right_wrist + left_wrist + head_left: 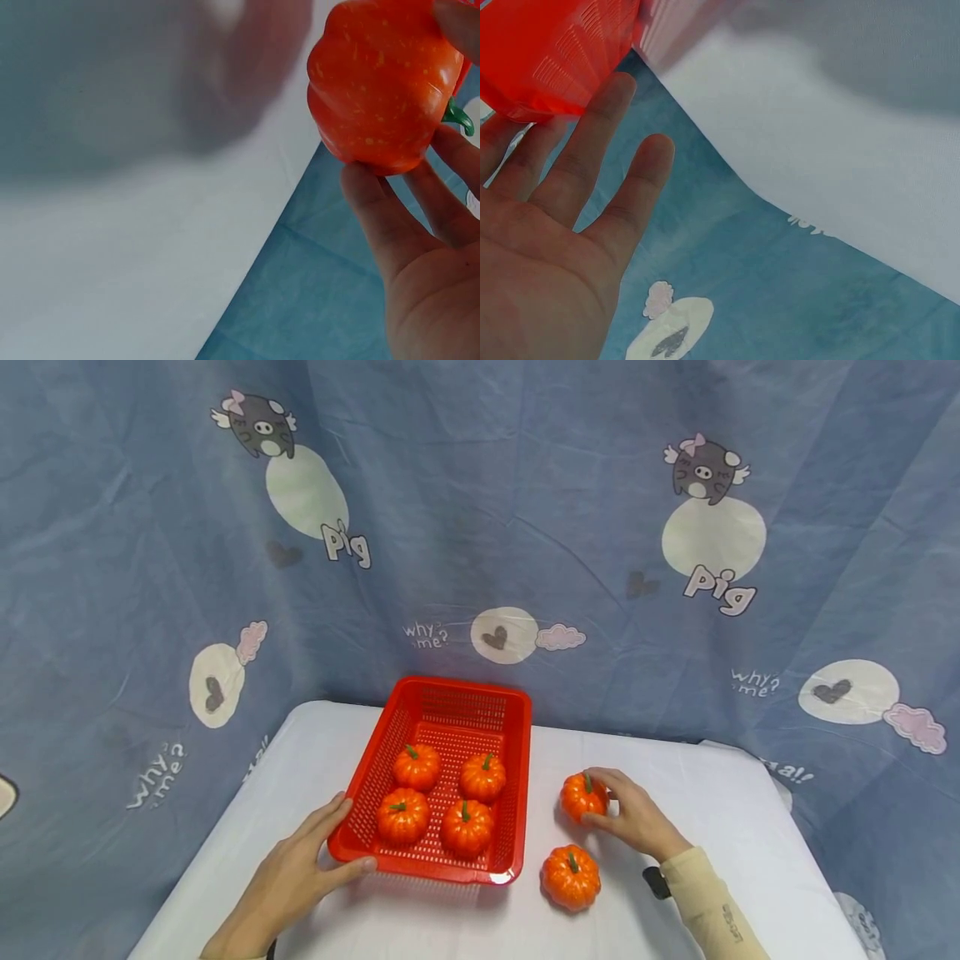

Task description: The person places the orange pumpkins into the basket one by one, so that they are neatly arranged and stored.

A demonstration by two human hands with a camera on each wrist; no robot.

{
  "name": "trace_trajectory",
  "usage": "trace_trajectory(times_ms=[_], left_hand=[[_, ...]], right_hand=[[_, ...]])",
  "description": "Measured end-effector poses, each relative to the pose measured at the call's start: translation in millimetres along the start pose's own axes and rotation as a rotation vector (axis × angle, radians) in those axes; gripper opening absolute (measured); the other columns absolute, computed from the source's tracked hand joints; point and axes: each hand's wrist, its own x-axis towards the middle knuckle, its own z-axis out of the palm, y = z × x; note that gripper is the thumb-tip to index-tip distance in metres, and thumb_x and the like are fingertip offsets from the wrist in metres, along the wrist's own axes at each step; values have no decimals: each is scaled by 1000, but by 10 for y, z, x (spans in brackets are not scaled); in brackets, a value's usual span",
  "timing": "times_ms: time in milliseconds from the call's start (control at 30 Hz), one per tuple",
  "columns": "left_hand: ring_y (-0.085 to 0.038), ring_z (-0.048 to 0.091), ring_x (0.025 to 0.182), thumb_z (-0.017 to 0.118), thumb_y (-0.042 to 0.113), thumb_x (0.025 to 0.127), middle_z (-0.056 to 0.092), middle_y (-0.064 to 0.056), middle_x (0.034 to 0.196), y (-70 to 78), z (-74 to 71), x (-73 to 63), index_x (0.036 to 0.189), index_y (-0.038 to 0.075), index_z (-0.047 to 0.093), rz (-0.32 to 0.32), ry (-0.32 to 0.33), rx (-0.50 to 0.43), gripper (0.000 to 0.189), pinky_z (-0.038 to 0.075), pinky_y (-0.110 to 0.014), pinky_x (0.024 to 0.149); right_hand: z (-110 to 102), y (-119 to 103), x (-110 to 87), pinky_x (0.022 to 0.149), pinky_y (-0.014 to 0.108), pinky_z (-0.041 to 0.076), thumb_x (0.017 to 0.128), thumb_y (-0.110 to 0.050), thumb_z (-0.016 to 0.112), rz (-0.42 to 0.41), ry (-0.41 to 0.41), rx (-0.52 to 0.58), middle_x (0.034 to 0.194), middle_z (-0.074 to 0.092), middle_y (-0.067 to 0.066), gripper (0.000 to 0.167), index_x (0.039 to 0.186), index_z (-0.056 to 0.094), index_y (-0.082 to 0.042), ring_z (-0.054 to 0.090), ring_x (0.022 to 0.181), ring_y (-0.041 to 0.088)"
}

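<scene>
A red plastic basket (516,827) with slotted walls holds several small orange pumpkins (468,828) with green stems. My left hand (292,868) rests at the basket's near left corner, thumb by the front rim and fingers along the left side. In the left wrist view those fingers (577,161) are straight against the outside of the red wall. Right of the basket, my right hand (637,817) grips a pumpkin (579,798) between thumb and fingers. The right wrist view shows this pumpkin (382,82) close up, its stem toward the palm side. Another pumpkin (571,878) sits nearer me on the table.
A white cloth covers the table (420,927). Behind and around it hangs a blue curtain (465,510) printed with pigs and lettering. The basket stands near the table's back edge. A dark band (657,882) shows at the right wrist.
</scene>
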Motion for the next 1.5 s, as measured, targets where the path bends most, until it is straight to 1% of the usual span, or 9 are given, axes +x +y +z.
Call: trace_trajectory(times_ms=[267,433,533,767,900,1033,1133,1333,1500], left_hand=[[-40,42,141,63,84,73,36,-7,162,-2,2,-2,155,12,42,11,16,8,112,40,-70,103],[-40,43,140,63,84,73,36,-7,162,4,0,-6,155,11,43,14,17,8,111,40,-71,102],[-40,43,140,64,83,74,36,-7,163,-1,3,-5,155,12,43,19,23,5,111,39,-70,103],[-40,42,141,65,82,75,36,-6,162,-15,12,-4,155,12,43,39,38,4,109,39,-70,103],[-40,42,141,64,83,74,36,-7,162,-5,7,-1,155,12,43,27,29,6,110,39,-70,103],[-40,42,141,64,83,74,36,-7,162,3,-2,-3,155,12,42,20,23,6,111,39,-71,103],[-40,42,141,64,84,73,36,-8,162,2,-11,-5,156,12,42,6,20,8,111,40,-71,102],[-43,41,141,62,86,71,33,-11,163,9,-9,-5,157,12,39,-38,-19,22,116,40,-73,100],[-43,41,141,62,86,71,33,-11,163,19,-3,16,157,13,39,-26,-18,21,115,39,-74,100]], right_hand=[[-21,-14,65,95,47,56,83,-19,86,-52,65,7,138,59,12,65,139,58,-5,60,119,30],[-36,-45,112,96,47,55,82,-19,87,-87,112,37,139,58,13,66,140,57,-5,58,122,30],[-33,-80,148,97,48,55,83,-20,87,-100,159,42,141,56,13,68,142,56,-6,57,124,31],[-25,-206,245,98,51,53,83,-25,87,-136,288,3,147,51,12,73,146,52,-8,54,127,31],[-32,-290,319,98,51,53,84,-27,86,-161,336,3,147,51,11,73,146,52,-8,53,128,30],[-40,-380,395,101,50,51,84,-29,85,-172,345,14,148,49,7,73,146,52,-10,52,130,27],[-33,-448,456,105,50,48,85,-31,85,-177,327,17,149,48,5,73,147,52,-13,50,132,25],[-4,-570,556,110,50,44,86,-33,83,-216,302,0,150,48,4,73,148,51,-14,48,135,25],[-11,-655,627,111,48,43,86,-32,84,-246,289,-26,151,47,4,72,148,51,-14,48,137,24]])
